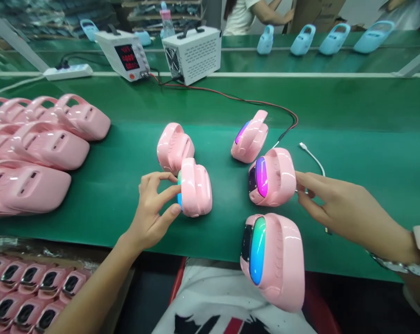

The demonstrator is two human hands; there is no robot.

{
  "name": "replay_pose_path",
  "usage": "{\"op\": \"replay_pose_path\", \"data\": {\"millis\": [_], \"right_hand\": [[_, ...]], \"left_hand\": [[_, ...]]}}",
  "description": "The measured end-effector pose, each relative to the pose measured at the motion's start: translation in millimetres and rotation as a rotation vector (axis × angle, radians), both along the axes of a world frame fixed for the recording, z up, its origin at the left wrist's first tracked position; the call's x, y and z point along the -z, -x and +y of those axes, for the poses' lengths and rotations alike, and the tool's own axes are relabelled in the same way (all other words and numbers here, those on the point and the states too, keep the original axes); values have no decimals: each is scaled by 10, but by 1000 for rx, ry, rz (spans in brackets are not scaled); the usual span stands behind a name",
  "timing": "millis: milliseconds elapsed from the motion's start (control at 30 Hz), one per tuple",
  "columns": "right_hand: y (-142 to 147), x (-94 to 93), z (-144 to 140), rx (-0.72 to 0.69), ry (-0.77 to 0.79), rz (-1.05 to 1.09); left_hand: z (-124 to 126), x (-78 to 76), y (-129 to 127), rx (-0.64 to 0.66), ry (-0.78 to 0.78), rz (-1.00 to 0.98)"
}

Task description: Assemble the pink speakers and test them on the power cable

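Note:
Several pink handled speakers lie on a green belt (352, 139). My left hand (152, 208) pinches the lit front of one pink speaker (196, 188) with thumb and fingers. My right hand (335, 206) touches the back of another pink speaker (274, 178), whose front glows purple. A third speaker (274, 260) with a green-blue light sits at the belt's near edge. An unlit one (175, 146) lies behind the left speaker, and a fifth (250, 137) glows behind the right one.
A stack of pink speakers (39, 148) fills the left side, and a box of more (29, 287) sits below left. A white cable (312, 155), a red-black lead (265, 104), a power supply (124, 55) and a white box (192, 53) lie behind. Blue speakers (335, 39) and a person stand at the far side.

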State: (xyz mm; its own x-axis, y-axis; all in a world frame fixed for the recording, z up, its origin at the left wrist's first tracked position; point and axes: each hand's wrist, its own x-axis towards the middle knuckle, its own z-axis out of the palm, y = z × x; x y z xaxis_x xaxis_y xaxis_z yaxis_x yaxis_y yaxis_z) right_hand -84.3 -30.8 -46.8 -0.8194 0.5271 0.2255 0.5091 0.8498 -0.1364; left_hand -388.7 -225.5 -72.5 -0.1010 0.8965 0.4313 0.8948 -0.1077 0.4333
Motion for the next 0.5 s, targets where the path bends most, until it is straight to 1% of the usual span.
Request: {"op": "replay_pose_path", "data": {"millis": [67, 133, 200, 267, 300, 367, 500], "right_hand": [[-48, 20, -116, -15, 57, 81], [-120, 57, -306, -49, 120, 242], [-205, 94, -532, -184, 165, 331], [-284, 117, -724, -353, 187, 298], [-313, 121, -791, -404, 189, 260], [-341, 109, -858, -412, 179, 209], [-296, 40, -848, -346, 183, 183]], "left_hand": [[-53, -11, -63, -54, 9, 18], [-101, -30, -123, -134, -44, 3], [-113, -55, -143, -230, -172, -36], [-67, -84, -91, -312, -304, -61], [-22, -100, -37, -341, -347, -71], [99, -131, 119, -368, -369, -101], [368, -147, 476, -395, -333, -189]]}}
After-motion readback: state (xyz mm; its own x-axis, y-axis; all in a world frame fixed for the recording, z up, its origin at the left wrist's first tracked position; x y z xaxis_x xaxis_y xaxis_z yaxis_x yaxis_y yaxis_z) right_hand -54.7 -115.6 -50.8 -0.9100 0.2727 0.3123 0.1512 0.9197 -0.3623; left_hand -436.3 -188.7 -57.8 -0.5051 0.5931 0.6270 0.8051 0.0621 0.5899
